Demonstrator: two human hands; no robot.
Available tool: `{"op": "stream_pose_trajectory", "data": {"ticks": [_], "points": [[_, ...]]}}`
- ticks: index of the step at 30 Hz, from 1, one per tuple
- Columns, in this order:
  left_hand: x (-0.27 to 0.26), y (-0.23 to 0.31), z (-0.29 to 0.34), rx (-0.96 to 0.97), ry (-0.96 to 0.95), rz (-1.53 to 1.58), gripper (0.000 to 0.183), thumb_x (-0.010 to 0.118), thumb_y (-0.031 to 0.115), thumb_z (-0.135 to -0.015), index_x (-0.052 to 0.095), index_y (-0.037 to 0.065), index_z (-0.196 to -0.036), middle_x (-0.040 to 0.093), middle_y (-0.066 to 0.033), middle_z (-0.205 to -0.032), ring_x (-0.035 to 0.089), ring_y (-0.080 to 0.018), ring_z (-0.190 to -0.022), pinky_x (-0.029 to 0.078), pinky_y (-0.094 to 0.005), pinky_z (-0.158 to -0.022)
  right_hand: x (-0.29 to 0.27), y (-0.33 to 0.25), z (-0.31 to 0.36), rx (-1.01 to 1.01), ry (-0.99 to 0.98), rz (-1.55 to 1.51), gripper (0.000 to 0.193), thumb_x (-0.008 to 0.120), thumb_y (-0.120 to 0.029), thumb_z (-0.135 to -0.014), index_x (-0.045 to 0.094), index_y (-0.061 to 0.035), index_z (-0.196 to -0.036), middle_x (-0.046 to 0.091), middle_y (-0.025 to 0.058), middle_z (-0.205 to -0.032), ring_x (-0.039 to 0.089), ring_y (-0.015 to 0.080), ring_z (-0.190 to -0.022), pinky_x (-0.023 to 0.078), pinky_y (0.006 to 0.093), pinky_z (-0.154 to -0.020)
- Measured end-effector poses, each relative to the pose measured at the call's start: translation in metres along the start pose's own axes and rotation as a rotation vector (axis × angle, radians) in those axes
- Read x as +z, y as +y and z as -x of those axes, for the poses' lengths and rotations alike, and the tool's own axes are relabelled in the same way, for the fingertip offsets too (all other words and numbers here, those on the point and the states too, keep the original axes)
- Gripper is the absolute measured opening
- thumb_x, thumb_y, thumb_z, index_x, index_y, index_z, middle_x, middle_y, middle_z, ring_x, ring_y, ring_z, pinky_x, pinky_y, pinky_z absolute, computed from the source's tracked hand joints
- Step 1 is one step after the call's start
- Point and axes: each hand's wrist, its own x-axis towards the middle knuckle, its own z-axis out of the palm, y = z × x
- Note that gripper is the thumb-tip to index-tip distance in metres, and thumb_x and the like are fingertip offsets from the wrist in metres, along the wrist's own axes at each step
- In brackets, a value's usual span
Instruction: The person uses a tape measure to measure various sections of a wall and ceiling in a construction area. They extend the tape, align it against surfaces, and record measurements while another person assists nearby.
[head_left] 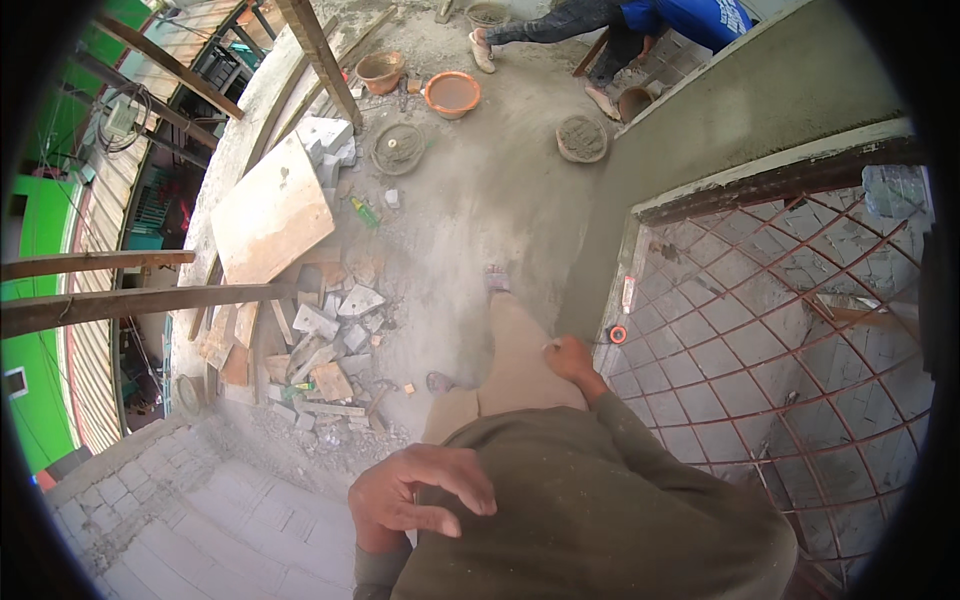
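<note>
My left hand hovers in front of my dark olive shirt, its thumb and fingers curved and apart with nothing between them. Over by my right thigh, my right hand hangs with its fingers curled in, and no object shows in it. Closest to that hand, a small round orange-and-black item rests on the window ledge. A slim white-and-red tube lies just beyond it. My legs in tan trousers are apart, one sandalled foot forward on the dusty concrete.
Rubble and broken blocks lie left, beside a leaning board. Wooden posts stand near the floor's edge. Ahead are an orange basin and mortar tubs. A rusty grille fills the right opening. A co-worker in blue bends far right.
</note>
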Motion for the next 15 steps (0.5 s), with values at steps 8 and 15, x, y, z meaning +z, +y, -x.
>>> {"op": "stream_pose_trajectory", "data": {"ticks": [8, 15], "points": [[-0.010, 0.048, -0.262, 0.252, -0.598, 0.379, 0.018, 0.069, 0.017, -0.105, 0.075, 0.004, -0.094, 0.075, -0.0144, -0.109, 0.066, -0.0307, -0.076, 0.051, -0.0412, -0.061, -0.072, 0.107, -0.127, 0.325, 0.007, -0.793, 0.021, 0.067, -0.016, -0.094, 0.070, 0.0015, -0.083, 0.064, 0.0072, -0.069, 0.062, 0.0158, -0.057, 0.048, 0.0335, -0.049], [-0.072, 0.073, -0.370, 0.112, -0.784, 0.350, 0.020, 0.066, 0.014, -0.106, 0.072, -0.001, -0.094, 0.074, -0.0153, -0.095, 0.064, -0.0310, -0.067, 0.048, -0.0414, -0.056, -0.097, 0.148, -0.162, 0.521, 0.033, -0.788, 0.022, 0.067, -0.016, -0.089, 0.069, -0.0004, -0.073, 0.066, 0.0097, -0.064, 0.064, 0.0202, -0.050, 0.050, 0.0360, -0.045]]}}
